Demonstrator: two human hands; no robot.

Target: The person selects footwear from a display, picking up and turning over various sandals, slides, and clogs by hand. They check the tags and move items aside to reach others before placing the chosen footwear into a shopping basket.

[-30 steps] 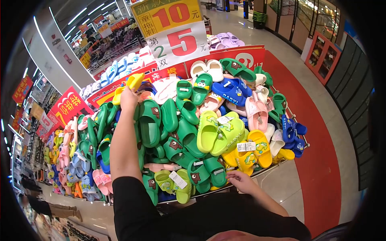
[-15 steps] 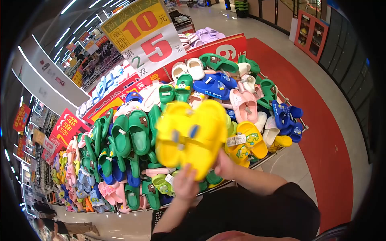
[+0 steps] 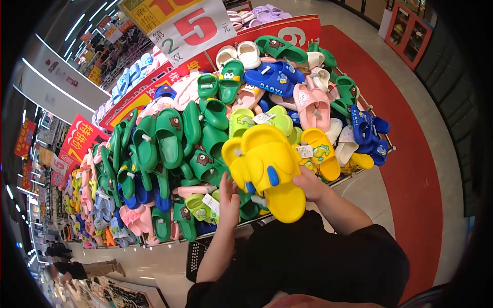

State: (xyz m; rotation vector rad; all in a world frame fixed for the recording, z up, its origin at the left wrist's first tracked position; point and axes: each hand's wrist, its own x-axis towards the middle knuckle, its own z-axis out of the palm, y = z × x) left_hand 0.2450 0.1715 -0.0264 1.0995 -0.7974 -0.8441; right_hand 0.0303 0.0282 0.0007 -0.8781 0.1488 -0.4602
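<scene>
Yellow slippers held up in both my hands, over the pile.

My right hand (image 3: 308, 185) grips the yellow slippers (image 3: 267, 169) by the heel end, fingers closed round the edge, which I judge holds the two together and tilts their tops toward me. My left hand (image 3: 229, 197) is open, fingers spread up against the near side, steadying rather than clasping. The pair sits just above both hands, clear of the pile. Past my left hand lie green slippers (image 3: 169, 136); just beyond my right hand, a tagged pair (image 3: 318, 154); far above, a price sign (image 3: 197, 28).
</scene>
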